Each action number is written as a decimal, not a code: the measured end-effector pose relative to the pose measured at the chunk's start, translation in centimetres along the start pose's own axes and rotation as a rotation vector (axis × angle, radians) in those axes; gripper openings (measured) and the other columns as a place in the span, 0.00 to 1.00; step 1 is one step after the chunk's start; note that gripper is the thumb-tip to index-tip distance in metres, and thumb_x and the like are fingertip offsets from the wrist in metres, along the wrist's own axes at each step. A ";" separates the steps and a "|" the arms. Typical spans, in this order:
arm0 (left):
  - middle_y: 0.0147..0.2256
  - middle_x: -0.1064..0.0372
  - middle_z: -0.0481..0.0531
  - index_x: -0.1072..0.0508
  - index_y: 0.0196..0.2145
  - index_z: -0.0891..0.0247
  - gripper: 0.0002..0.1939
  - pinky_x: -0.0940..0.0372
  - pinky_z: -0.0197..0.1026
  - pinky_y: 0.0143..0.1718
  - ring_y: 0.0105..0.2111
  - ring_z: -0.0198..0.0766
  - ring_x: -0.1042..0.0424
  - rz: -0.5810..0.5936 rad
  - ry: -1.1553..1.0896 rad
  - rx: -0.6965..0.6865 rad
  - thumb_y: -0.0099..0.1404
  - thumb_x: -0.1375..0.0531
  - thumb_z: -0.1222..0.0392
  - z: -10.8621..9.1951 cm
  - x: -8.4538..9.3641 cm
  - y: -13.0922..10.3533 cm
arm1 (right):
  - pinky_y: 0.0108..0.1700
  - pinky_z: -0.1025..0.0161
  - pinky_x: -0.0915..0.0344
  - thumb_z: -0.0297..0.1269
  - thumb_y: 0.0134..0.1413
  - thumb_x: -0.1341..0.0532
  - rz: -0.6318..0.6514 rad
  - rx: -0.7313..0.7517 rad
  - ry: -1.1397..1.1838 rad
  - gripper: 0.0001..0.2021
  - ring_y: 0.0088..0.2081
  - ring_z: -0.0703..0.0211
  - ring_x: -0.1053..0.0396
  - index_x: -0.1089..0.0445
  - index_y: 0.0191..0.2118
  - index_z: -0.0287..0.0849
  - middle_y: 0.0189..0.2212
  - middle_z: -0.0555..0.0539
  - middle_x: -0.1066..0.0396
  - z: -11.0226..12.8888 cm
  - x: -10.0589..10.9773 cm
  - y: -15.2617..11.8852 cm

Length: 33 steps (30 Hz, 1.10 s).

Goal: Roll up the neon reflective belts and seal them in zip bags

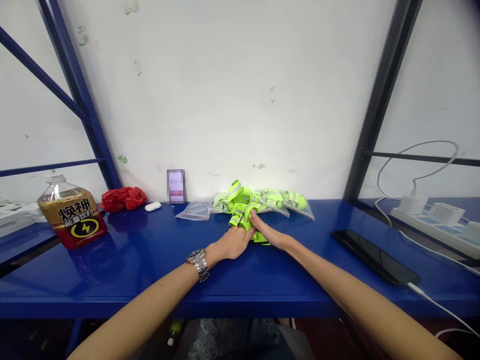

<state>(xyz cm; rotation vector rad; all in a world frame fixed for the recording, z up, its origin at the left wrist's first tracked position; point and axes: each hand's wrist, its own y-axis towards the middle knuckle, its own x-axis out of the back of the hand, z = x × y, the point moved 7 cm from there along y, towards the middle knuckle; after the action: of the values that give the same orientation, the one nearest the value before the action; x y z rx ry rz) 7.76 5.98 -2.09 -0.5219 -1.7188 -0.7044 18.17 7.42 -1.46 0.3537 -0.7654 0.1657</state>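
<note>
Touching one lime bundle (pixel 240 196): one left grip (pixel 234 242), one right grip (pixel 273 235).

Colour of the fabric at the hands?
The fabric is neon yellow-green with pale grey bands, seen in the head view.

Blue table (pixel 150 270): drink bottle (pixel 73 215), red bag (pixel 123 198), white case (pixel 153 206), neon straps (pixel 240 194), clear bag (pixel 194 210), black phone (pixel 375 255).

From here I count two hands (pixel 233 242) (pixel 270 234), one watch (pixel 198 260), two phones (pixel 176 186) (pixel 377 257), one red bag (pixel 125 199), one white case (pixel 153 206). One bottle (pixel 77 217) stands on the table (pixel 150 280). The straps (pixel 238 192) overlap too much to count.
</note>
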 end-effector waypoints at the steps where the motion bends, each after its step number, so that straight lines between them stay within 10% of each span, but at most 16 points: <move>1: 0.30 0.32 0.58 0.30 0.38 0.65 0.31 0.39 0.45 0.37 0.33 0.45 0.31 0.005 0.022 -0.020 0.72 0.69 0.47 0.0 -0.1 0.0 | 0.48 0.57 0.37 0.63 0.59 0.68 0.045 -0.013 0.055 0.40 0.48 0.52 0.32 0.31 0.51 0.39 0.46 0.41 0.28 0.2 -0.2 0.0; 8: 0.33 0.34 0.59 0.33 0.37 0.65 0.23 0.39 0.46 0.39 0.33 0.45 0.33 0.032 0.111 -0.084 0.72 0.64 0.56 0.0 -0.5 -0.2 | 0.42 0.57 0.37 0.54 0.63 0.56 -0.075 0.234 -0.290 0.25 0.36 0.52 0.29 0.30 0.39 0.39 0.35 0.43 0.27 4.1 2.2 -1.9; 11: 0.32 0.35 0.59 0.33 0.35 0.65 0.22 0.39 0.47 0.39 0.33 0.46 0.34 0.047 0.119 -0.061 0.72 0.63 0.56 0.2 -0.4 -0.2 | 0.51 0.50 0.39 0.48 0.61 0.49 -0.250 0.370 -0.513 0.22 0.46 0.46 0.31 0.34 0.51 0.36 0.46 0.36 0.28 5.0 3.3 -3.6; 15: 0.34 0.35 0.59 0.34 0.38 0.66 0.17 0.39 0.47 0.38 0.33 0.46 0.35 0.077 0.213 -0.106 0.71 0.60 0.60 -0.3 -0.2 -0.4 | 0.59 0.47 0.45 0.44 0.57 0.45 -0.109 0.658 -0.552 0.35 0.60 0.44 0.43 0.54 0.65 0.31 0.60 0.31 0.42 5.5 1.3 -5.2; 23: 0.34 0.35 0.57 0.36 0.38 0.64 0.14 0.38 0.45 0.34 0.30 0.43 0.37 0.090 0.308 -0.159 0.70 0.60 0.62 -0.4 -0.3 -0.3 | 0.42 0.54 0.33 0.41 0.59 0.47 0.108 0.413 -0.527 0.28 0.47 0.45 0.29 0.49 0.63 0.35 0.59 0.30 0.42 4.5 -0.1 -4.0; 33: 0.29 0.33 0.56 0.34 0.33 0.65 0.26 0.40 0.42 0.34 0.30 0.41 0.33 -0.010 0.094 -0.067 0.73 0.67 0.56 -0.3 0.1 -0.2 | 0.33 0.63 0.43 0.41 0.62 0.49 0.118 0.360 -0.601 0.14 0.33 0.53 0.29 0.38 0.48 0.37 0.39 0.39 0.28 4.2 0.1 -3.4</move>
<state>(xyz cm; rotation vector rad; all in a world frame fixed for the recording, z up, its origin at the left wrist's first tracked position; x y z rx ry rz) 7.80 5.56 -1.98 -0.5192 -1.6156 -0.7843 16.39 2.74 0.54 0.7175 -1.3569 0.3170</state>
